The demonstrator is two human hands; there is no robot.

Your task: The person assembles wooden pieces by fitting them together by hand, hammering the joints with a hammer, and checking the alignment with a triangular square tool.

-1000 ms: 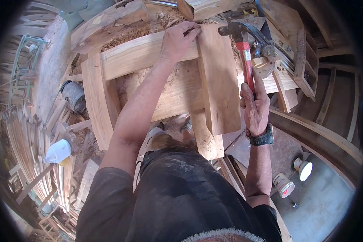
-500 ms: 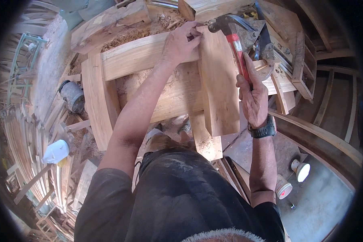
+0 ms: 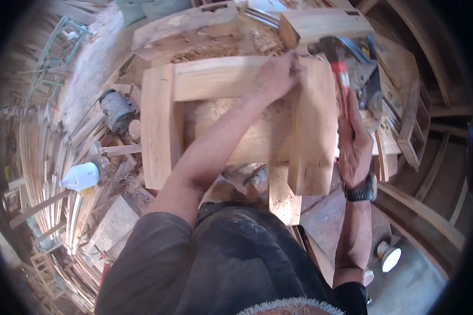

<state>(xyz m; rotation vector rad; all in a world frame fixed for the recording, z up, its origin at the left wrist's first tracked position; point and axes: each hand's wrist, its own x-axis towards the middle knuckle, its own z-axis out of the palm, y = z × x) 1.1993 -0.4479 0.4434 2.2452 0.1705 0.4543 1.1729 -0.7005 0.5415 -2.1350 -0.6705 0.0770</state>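
A light wooden frame point(image 3: 158, 126) lies in front of me, with a crosspiece point(image 3: 210, 79) along the back and a broad upright board point(image 3: 316, 131) on the right. My left hand point(image 3: 278, 76) is at their back-right corner, fingers pinched on something too small and blurred to name. My right hand point(image 3: 355, 147) grips the red handle of a claw hammer point(image 3: 341, 76), just right of that board. The dark hammer head is raised near my left fingertips, slightly right of them.
Timber offcuts point(image 3: 184, 31) and shavings lie behind the frame. A metal motor point(image 3: 115, 110) and white plastic jug point(image 3: 81, 176) are at left, beside stacked strips point(image 3: 42, 168). A wooden slatted structure point(image 3: 431, 210) fills the right. A round white-topped container point(image 3: 390, 259) stands low right.
The whole view has shifted, so the frame, both hands and the hammer appear farther right and lower. Both hands keep about the same place at the corner. The picture has become blurrier.
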